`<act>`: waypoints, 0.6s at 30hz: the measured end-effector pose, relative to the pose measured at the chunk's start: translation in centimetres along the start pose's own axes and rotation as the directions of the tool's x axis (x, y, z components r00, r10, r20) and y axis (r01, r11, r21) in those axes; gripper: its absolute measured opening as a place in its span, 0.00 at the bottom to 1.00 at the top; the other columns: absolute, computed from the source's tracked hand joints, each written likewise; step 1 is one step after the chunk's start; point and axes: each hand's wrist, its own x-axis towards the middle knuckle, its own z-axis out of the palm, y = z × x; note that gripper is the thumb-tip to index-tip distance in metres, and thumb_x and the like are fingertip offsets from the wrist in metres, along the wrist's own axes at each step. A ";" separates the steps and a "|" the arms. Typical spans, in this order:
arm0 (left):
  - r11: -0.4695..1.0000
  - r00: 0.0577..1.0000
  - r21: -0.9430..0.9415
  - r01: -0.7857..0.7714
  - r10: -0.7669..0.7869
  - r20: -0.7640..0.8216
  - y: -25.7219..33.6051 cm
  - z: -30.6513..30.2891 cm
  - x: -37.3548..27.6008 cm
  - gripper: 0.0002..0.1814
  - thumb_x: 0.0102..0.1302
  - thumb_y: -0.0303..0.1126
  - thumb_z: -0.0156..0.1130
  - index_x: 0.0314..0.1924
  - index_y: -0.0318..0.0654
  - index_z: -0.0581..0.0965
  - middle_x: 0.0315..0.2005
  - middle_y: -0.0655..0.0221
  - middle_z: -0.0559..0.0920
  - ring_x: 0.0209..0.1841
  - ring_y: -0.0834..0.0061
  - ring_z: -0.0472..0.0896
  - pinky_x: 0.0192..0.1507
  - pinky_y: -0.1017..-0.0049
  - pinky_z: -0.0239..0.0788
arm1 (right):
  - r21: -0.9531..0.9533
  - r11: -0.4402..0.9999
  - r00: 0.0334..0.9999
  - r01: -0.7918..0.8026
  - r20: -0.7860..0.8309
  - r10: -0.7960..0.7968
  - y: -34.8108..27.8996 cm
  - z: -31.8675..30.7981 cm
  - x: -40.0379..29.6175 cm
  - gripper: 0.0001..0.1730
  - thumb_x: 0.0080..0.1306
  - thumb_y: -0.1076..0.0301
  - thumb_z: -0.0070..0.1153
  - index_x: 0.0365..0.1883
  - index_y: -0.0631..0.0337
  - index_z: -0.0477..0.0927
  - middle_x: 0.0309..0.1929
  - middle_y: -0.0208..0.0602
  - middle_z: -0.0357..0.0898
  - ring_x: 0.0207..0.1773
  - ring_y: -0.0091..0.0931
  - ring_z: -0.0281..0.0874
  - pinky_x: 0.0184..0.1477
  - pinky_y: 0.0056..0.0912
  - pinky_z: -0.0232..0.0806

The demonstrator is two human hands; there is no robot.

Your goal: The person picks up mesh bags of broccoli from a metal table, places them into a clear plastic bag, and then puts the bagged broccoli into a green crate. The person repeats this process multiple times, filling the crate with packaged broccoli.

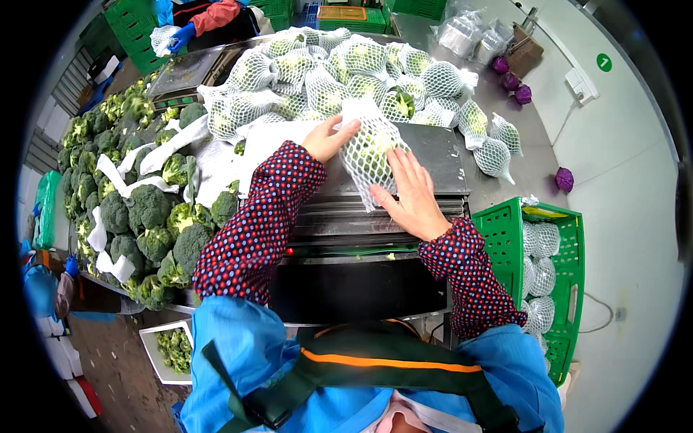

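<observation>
A broccoli head in a white foam net sleeve (369, 151) lies tilted before me, between my two hands, over the flat metal plate (438, 154) of the wrapping machine. My left hand (331, 138) holds its upper left side near the sleeve's open end. On its lower right side presses my right hand (409, 195), fingers along the mesh and thumb near the tapered end. Behind it rises a pile of netted broccoli heads (325, 89). A white sheet (276, 143) lies under and beside my left forearm.
Bare broccoli heads (146, 208) and loose white foam nets (176, 146) crowd the left. A green crate (492, 243) at right holds netted produce (543, 276). Purple cabbages (564, 179) line the right side. A white bin (157, 354) holds trimmings. Across the pile, a person's blue-gloved hand (183, 38) holds a white net.
</observation>
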 end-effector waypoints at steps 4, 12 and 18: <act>0.839 0.950 0.530 -0.123 0.255 -0.182 3.5 -1.0 -8.6 0.29 0.55 0.45 0.57 0.50 0.29 0.66 0.39 0.52 0.75 0.41 0.63 0.72 0.47 0.70 0.60 | 0.246 0.943 0.937 -0.223 -0.212 0.277 4.2 -3.1 -5.0 0.28 0.54 0.54 0.52 0.46 0.66 0.68 0.46 0.48 0.68 0.52 0.43 0.61 0.54 0.49 0.47; 0.449 0.981 0.876 0.177 -0.013 -0.191 -0.7 -1.8 -15.5 0.18 0.51 0.47 0.56 0.19 0.40 0.79 0.18 0.66 0.77 0.29 0.68 0.74 0.39 0.65 0.58 | -0.273 0.876 0.914 -0.397 -0.036 0.404 5.6 0.1 -7.4 0.20 0.50 0.46 0.53 0.19 0.54 0.79 0.23 0.35 0.71 0.37 0.34 0.64 0.43 0.37 0.50; 0.960 0.959 -0.085 0.269 -0.274 -0.068 2.7 -4.9 -22.2 0.13 0.55 0.32 0.49 0.17 0.34 0.71 0.13 0.70 0.72 0.18 0.81 0.69 0.21 0.80 0.58 | 0.695 0.447 0.781 -0.563 0.272 0.562 3.9 -5.9 -10.7 0.10 0.51 0.70 0.55 0.15 0.63 0.70 0.16 0.23 0.65 0.22 0.15 0.59 0.27 0.18 0.52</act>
